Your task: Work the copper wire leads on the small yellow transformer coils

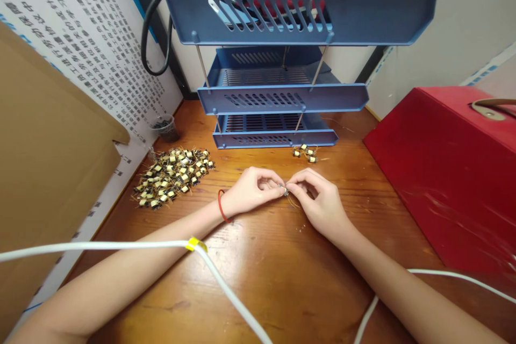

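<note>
Both hands meet over the wooden table (258,269) at the middle of the head view. My left hand (258,188), with a red band on its wrist, pinches a small component (286,191) between thumb and fingers. On the component's other side my right hand (316,193) has its thumb and index finger closed at it. Thin copper-coloured wires hang below the component. A large pile of small yellow and black components (173,176) lies to the left. Several similar components (305,152) lie behind my hands, in front of the rack.
A blue three-level rack (282,98) stands at the back with a red tool on top. A small cup (166,128) of dark parts is back left. A red box (447,172) stands right, cardboard (52,161) left. A white cable (226,285) crosses the foreground.
</note>
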A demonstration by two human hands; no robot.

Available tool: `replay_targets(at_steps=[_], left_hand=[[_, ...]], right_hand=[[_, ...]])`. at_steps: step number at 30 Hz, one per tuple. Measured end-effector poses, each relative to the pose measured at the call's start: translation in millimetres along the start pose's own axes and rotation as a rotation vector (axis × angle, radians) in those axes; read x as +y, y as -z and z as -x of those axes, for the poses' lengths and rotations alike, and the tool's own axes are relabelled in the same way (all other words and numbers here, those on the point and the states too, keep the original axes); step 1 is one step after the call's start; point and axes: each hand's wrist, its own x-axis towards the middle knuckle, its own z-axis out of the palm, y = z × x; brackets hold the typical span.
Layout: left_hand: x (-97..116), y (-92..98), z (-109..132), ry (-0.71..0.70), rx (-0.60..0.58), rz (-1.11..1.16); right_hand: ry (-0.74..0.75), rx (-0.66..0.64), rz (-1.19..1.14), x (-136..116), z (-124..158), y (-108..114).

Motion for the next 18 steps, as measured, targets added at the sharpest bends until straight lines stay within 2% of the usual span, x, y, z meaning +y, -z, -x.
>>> replay_targets(at_steps=[6,8,12,18], left_hand=[[-4.7,0.4,-3.3,-0.013,0.066,0.179],[-7.1,1.5,-4.2,-0.036,0.064,0.241],[-9.4,2.9,-4.4,-0.050,0.050,0.269],[-8.6,2.1,-4.0,-0.044,0.044,0.259]], right_hand=[[-0.157,0.046,-0.260,6.3,-2.5,-1.8],[-0.180,0.023,-0.317,6.0,-3.3,-2.0],[-0.192,-0.054,-0.351,3.1,-4.4,-0.8],[-0.195,-0.069,-0.353,3.8,-5.3,1.1]])
